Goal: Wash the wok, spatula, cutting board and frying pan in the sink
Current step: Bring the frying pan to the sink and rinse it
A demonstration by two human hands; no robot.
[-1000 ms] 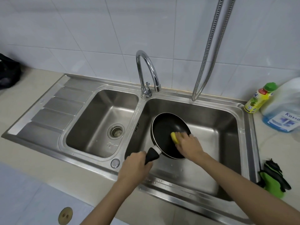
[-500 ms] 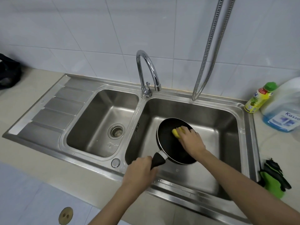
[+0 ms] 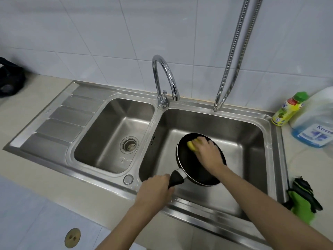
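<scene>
A black frying pan sits tilted in the right basin of the steel sink. My left hand grips its black handle at the basin's front edge. Inside the pan, near its far rim, my right hand holds a yellow sponge against the surface. No water runs from the curved tap. The wok, spatula and cutting board are out of view.
The left basin holds only its drain strainer, with a ribbed drainboard beside it. A yellow soap bottle and a large blue-liquid jug stand at the right. A green-black cloth lies by the sink's right rim. A metal hose hangs from above.
The pan has shifted right and deeper into the basin. My right hand has slid the sponge from the pan's middle up toward its far rim.
</scene>
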